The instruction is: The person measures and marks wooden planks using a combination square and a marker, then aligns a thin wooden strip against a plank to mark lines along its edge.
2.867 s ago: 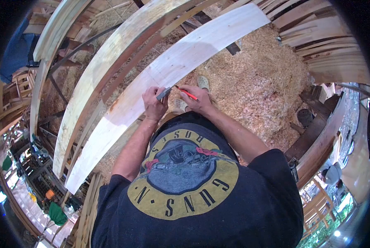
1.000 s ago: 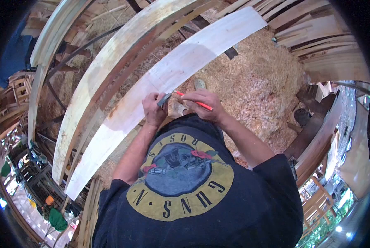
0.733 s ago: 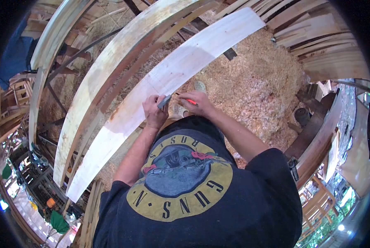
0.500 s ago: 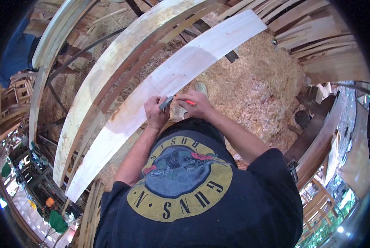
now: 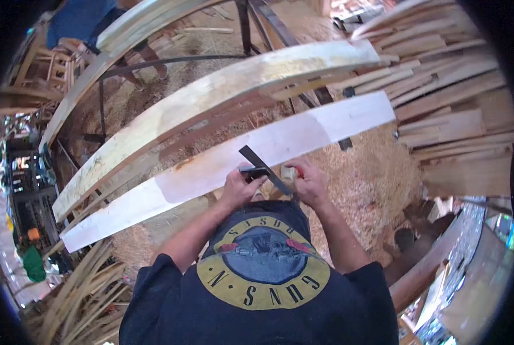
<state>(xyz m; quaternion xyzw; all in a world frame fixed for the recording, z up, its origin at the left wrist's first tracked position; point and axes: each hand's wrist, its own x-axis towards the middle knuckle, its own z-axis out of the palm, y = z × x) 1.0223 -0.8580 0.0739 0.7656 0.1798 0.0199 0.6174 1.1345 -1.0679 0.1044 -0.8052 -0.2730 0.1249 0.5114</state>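
My left hand (image 5: 242,187) is closed around the dark stock of a try square (image 5: 264,169). The metal blade slants from over the plank down towards my right hand. In my closed right hand (image 5: 310,185) is a red pencil (image 5: 299,171), mostly hidden by the fingers. That hand is close to the lower end of the blade; whether they touch I cannot tell. A long, pale wooden plank (image 5: 222,167) runs across in front of me, just beyond both hands, with a brown mark near its middle.
Behind the plank lies a thicker curved timber (image 5: 182,106) on a dark metal frame (image 5: 176,59). Wood shavings (image 5: 366,178) cover the floor. Boards are stacked (image 5: 447,115) at the right, and thin strips (image 5: 84,287) lie at lower left. Another person's legs (image 5: 148,60) show at the back.
The view has turned, so the plank lies flatter across it. My left hand has turned the try square, showing its long blade. My right hand has drawn away from the plank with the pencil.
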